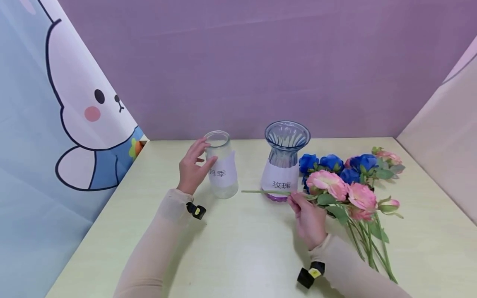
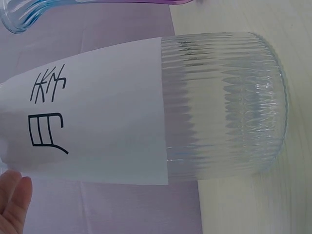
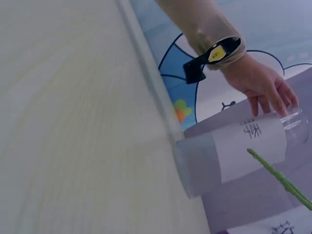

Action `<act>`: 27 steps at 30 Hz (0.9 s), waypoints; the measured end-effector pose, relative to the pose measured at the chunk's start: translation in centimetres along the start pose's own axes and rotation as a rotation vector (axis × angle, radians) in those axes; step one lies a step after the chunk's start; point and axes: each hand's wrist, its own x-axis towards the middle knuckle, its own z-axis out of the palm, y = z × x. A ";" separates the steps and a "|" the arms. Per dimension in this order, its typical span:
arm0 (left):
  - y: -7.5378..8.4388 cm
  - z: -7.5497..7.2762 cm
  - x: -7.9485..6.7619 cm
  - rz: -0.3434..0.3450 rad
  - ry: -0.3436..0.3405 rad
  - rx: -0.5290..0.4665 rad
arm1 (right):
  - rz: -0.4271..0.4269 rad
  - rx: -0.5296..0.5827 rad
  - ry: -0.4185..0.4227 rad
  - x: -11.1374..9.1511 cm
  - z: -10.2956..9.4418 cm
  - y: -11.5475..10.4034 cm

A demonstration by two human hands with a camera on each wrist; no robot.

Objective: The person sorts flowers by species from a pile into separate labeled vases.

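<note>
A clear ribbed glass jar (image 1: 223, 190) with a white paper label (image 2: 117, 112) stands upright at centre left. My left hand (image 1: 193, 167) is at its upper left side, fingertips at the rim and thumb across the front, fingers spread rather than wrapped round. My right hand (image 1: 309, 217) pinches the green stem (image 1: 264, 191) of a pink artificial flower (image 1: 328, 185). The stem points left, crossing in front of the blue glass vase (image 1: 287, 136), which also bears a label. In the right wrist view, the stem's end (image 3: 273, 170) overlaps the jar.
Blue flowers (image 1: 331, 162) lie behind the pink blooms at right. Several more green stems (image 1: 370, 248) spread toward the front right of the pale table (image 1: 231, 248). A purple backdrop (image 1: 261, 70) rises behind, with a rabbit-printed cloth (image 1: 78, 82) at left.
</note>
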 end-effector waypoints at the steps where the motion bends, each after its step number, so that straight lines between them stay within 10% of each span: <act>1: 0.0 0.0 0.0 0.001 0.002 -0.004 | -0.014 0.017 0.013 -0.2 0.4 0.2; 27: 0.0 0.0 -0.2 0.018 0.035 -0.042 | -0.197 0.243 0.029 -1.4 8.4 0.0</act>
